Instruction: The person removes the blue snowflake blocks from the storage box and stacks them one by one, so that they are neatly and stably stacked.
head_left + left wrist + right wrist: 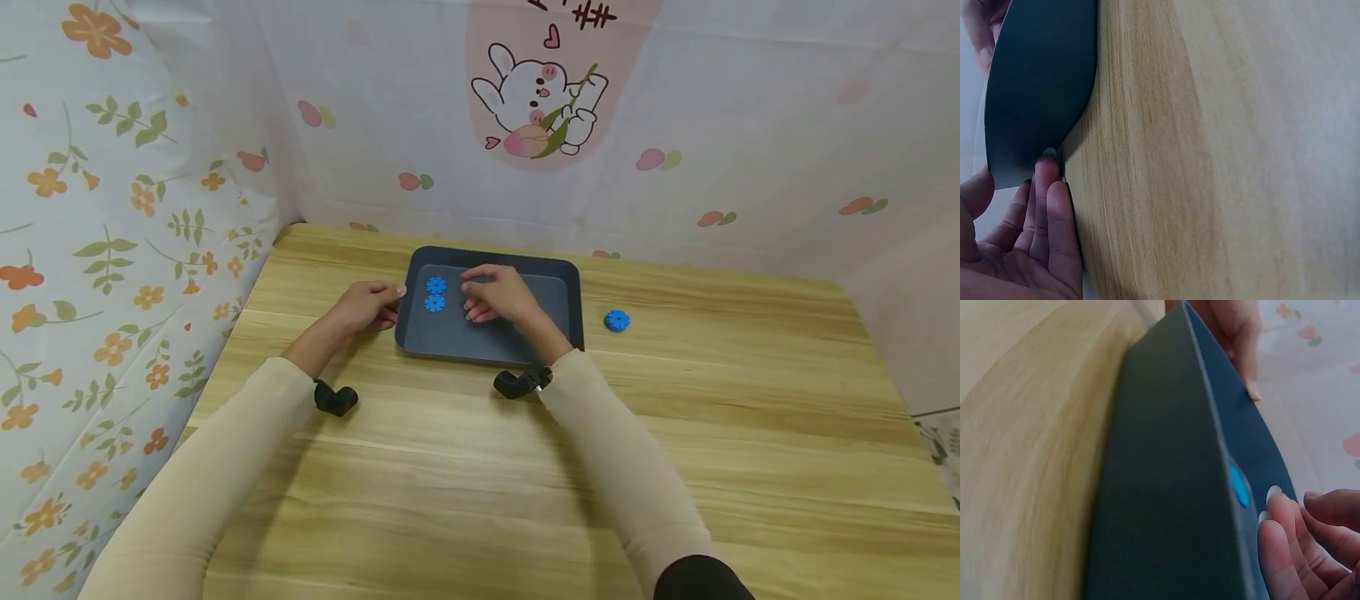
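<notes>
A dark grey rectangular tray lies on the table. Two blue notched plastic discs lie in its left part, one behind the other. My left hand holds the tray's left edge, thumb at the rim and fingers against the outer wall, as the left wrist view shows. Over the tray's middle is my right hand, its fingers loosely bent with nothing between them, to the right of the two discs. Outside the tray on the right sits another blue notched disc piece, thick like a small stack.
The wooden table reaches back to a white printed cloth. On the left hangs a flowered cloth. Black wrist mounts sit at both sleeves.
</notes>
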Demonstrator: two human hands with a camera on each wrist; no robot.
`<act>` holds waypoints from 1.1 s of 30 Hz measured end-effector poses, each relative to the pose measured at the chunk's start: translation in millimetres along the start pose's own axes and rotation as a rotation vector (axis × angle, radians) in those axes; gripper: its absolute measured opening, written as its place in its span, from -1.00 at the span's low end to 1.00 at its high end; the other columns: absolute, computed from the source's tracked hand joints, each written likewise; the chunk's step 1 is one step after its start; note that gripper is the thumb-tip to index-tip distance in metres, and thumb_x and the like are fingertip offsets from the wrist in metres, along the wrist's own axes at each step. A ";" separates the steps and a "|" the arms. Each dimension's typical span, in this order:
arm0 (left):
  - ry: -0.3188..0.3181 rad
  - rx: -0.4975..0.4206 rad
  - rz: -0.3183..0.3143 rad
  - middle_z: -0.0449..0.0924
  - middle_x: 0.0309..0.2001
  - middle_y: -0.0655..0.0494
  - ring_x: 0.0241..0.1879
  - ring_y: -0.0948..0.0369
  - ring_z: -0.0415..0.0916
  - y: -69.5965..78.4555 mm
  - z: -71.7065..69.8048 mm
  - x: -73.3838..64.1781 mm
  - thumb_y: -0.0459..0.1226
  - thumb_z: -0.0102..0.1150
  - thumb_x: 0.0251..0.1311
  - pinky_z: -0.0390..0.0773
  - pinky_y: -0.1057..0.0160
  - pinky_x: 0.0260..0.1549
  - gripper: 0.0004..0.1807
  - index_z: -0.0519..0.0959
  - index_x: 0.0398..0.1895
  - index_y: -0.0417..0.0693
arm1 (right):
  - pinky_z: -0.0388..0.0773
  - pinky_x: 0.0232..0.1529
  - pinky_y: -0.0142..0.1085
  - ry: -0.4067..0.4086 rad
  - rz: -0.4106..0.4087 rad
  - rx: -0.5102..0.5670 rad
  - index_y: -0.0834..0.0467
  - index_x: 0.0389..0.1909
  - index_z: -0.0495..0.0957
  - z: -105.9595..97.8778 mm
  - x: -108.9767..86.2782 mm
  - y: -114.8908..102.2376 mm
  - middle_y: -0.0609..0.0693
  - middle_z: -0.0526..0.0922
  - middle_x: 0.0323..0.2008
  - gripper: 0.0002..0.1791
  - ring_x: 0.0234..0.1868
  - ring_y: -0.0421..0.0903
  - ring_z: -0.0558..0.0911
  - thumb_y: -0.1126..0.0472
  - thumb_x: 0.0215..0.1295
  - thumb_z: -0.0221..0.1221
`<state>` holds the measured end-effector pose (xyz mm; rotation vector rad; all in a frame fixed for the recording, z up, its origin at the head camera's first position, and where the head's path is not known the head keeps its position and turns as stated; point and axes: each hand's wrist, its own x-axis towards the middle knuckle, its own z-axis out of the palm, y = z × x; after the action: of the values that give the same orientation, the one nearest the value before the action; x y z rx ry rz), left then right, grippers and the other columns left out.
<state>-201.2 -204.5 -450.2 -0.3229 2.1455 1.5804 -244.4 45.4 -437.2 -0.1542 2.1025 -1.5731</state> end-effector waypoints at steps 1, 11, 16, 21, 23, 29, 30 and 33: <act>-0.002 0.001 0.001 0.49 -0.15 0.06 -0.24 0.25 0.49 0.4 0.1 -0.3 0.01 -0.04 0.45 0.57 0.40 -0.26 -0.50 0.44 0.26 -0.13 | 0.68 -0.40 -0.13 -0.004 0.002 0.000 0.23 0.15 0.53 2.1 1.3 0.4 0.07 0.62 -0.57 -0.64 -0.65 -0.13 0.63 0.23 0.38 0.17; -0.010 -0.009 0.008 0.51 -0.17 0.06 -0.28 0.26 0.51 -1.3 0.9 -2.5 0.00 -0.03 0.45 0.58 0.40 -0.30 -0.52 0.46 0.22 -0.15 | 0.65 -0.52 -0.25 -0.048 0.052 -0.004 0.18 0.12 0.57 24.1 9.1 4.8 0.07 0.62 -0.59 -0.68 -0.68 -0.13 0.61 0.25 0.39 0.16; -0.011 -0.011 -0.004 0.49 -0.11 0.02 -0.25 0.23 0.50 -2.7 0.6 -2.1 0.00 -0.04 0.45 0.58 0.39 -0.26 -0.49 0.43 0.27 -0.13 | 0.64 -0.54 -0.26 -0.080 0.076 -0.044 0.16 0.13 0.57 32.6 9.8 5.5 0.06 0.60 -0.60 -0.68 -0.69 -0.15 0.60 0.25 0.39 0.15; -0.021 -0.009 -0.013 0.48 -0.09 0.00 -0.22 0.21 0.49 1.6 0.4 -5.4 -0.01 -0.05 0.46 0.58 0.35 -0.20 -0.48 0.41 0.29 -0.16 | 0.61 -0.60 -0.29 -0.068 0.066 -0.077 0.18 0.12 0.56 38.2 11.1 6.0 0.06 0.58 -0.63 -0.68 -0.71 -0.16 0.58 0.27 0.38 0.15; -0.017 -0.006 -0.012 0.49 -0.11 0.01 -0.23 0.22 0.49 2.3 0.7 -5.4 0.00 -0.06 0.46 0.58 0.36 -0.21 -0.49 0.42 0.28 -0.15 | 0.61 -0.61 -0.29 -0.053 0.058 -0.101 0.19 0.12 0.56 39.7 12.2 6.5 0.05 0.58 -0.64 -0.68 -0.73 -0.17 0.57 0.27 0.37 0.16; -0.009 -0.002 -0.004 0.48 -0.12 0.04 -0.25 0.24 0.49 1.2 0.0 -3.2 0.01 -0.05 0.45 0.57 0.39 -0.25 -0.48 0.42 0.29 -0.11 | 0.60 -0.62 -0.29 -0.012 0.042 -0.174 0.15 0.10 0.58 43.4 14.6 7.8 0.04 0.57 -0.66 -0.69 -0.75 -0.18 0.56 0.26 0.36 0.19; -0.011 0.000 -0.003 0.48 -0.11 0.03 -0.24 0.24 0.49 1.7 0.0 -3.5 0.01 -0.05 0.45 0.57 0.39 -0.24 -0.48 0.41 0.30 -0.10 | 0.60 -0.63 -0.29 -0.006 0.041 -0.180 0.15 0.09 0.58 43.9 14.6 7.4 0.04 0.57 -0.67 -0.69 -0.75 -0.18 0.56 0.26 0.35 0.20; -0.015 -0.002 -0.002 0.49 -0.11 0.04 -0.24 0.25 0.49 2.8 0.0 -3.9 0.01 -0.05 0.45 0.57 0.39 -0.24 -0.47 0.40 0.32 -0.10 | 0.60 -0.63 -0.28 0.012 0.039 -0.197 0.14 0.08 0.59 45.1 15.2 7.0 0.04 0.58 -0.68 -0.69 -0.76 -0.17 0.56 0.27 0.33 0.22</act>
<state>-199.1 -203.9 -446.0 -0.3129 2.1314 1.5787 -235.5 2.8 -457.7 -0.1702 2.2543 -1.3459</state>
